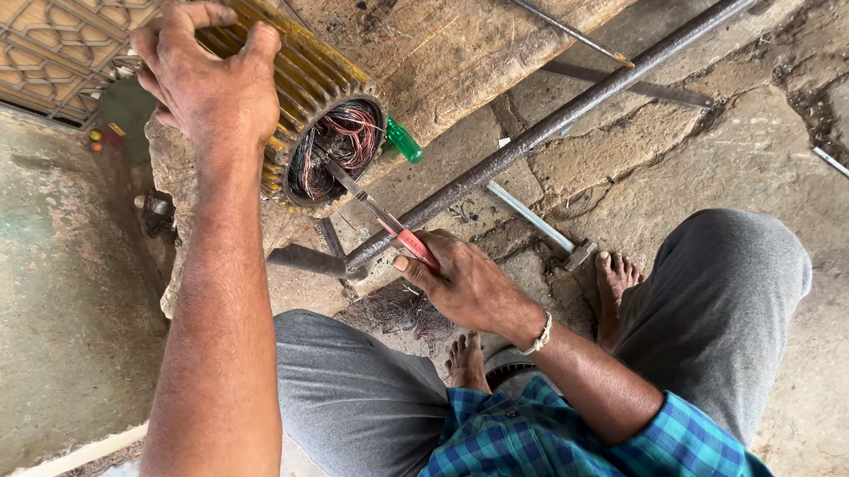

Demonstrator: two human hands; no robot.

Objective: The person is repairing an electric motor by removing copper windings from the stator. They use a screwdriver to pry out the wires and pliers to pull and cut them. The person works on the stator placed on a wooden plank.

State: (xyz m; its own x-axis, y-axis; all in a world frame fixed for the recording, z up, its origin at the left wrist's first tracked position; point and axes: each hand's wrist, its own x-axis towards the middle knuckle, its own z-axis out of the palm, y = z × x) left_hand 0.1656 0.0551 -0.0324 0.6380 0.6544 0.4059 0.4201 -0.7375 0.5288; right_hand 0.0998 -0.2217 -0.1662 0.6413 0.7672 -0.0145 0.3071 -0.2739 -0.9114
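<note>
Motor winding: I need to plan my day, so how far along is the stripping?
Done: a tangle of pulled wire lies on the ground by the feet. In hand: the left hand steadies the yellow stator while the right hand works pliers into the bore. Left: much copper winding fills the opening, so plenty remains.

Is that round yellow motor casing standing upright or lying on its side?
On its side: the motor casing opening, showing copper windings, faces sideways.
</note>
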